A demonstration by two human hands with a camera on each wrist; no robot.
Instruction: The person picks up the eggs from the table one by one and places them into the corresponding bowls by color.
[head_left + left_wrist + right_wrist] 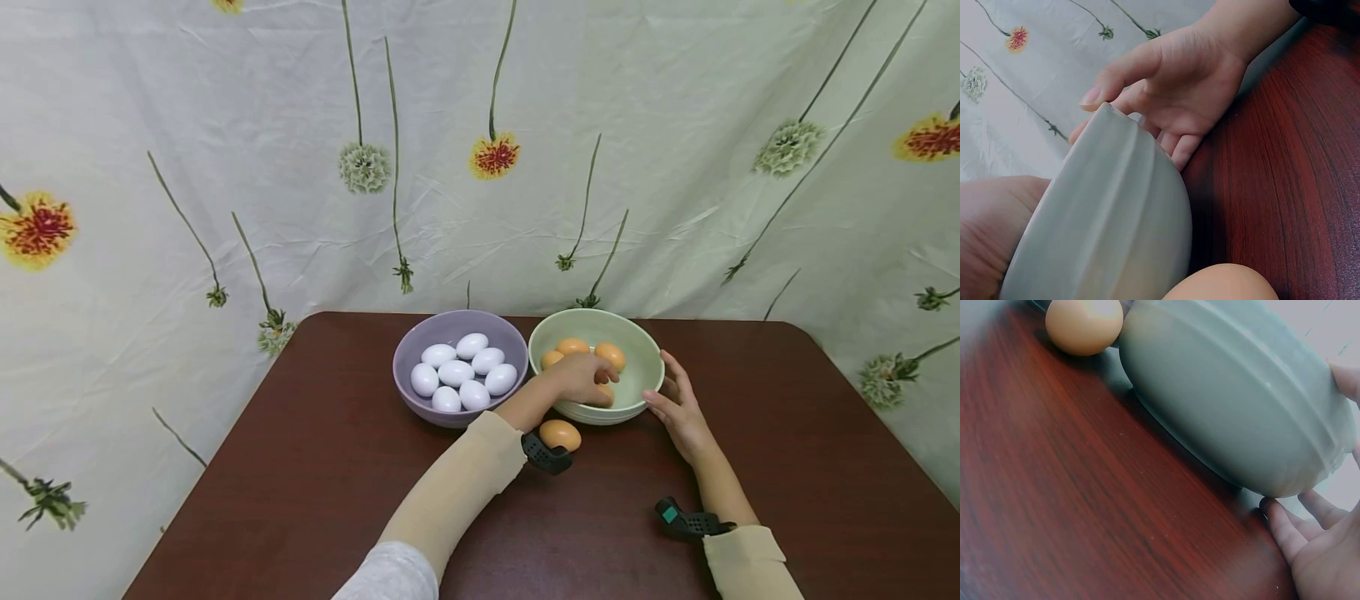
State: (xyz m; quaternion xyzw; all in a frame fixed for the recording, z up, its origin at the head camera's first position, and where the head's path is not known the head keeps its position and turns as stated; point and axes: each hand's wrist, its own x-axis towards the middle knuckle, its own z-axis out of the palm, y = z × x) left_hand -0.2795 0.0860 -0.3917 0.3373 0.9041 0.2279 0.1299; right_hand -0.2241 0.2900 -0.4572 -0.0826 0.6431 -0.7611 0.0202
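Note:
My left hand (581,379) reaches over the near rim into the pale green bowl (641,358). Its curled fingers are around a brown egg (606,395), which they partly cover. Other brown eggs, among them one egg (610,356) behind the fingers, lie in the same bowl. My right hand (681,417) holds the bowl's right side, thumb at the rim and fingers along the outer wall, as the left wrist view also shows. Another brown egg (560,435) rests on the table in front of the bowl, beside my left wrist.
A purple bowl (405,392) with several white eggs (456,372) stands just left of the green bowl. Both sit near the far edge of a dark red-brown wooden table (315,467). A white cloth (300,100) with printed flowers hangs behind it.

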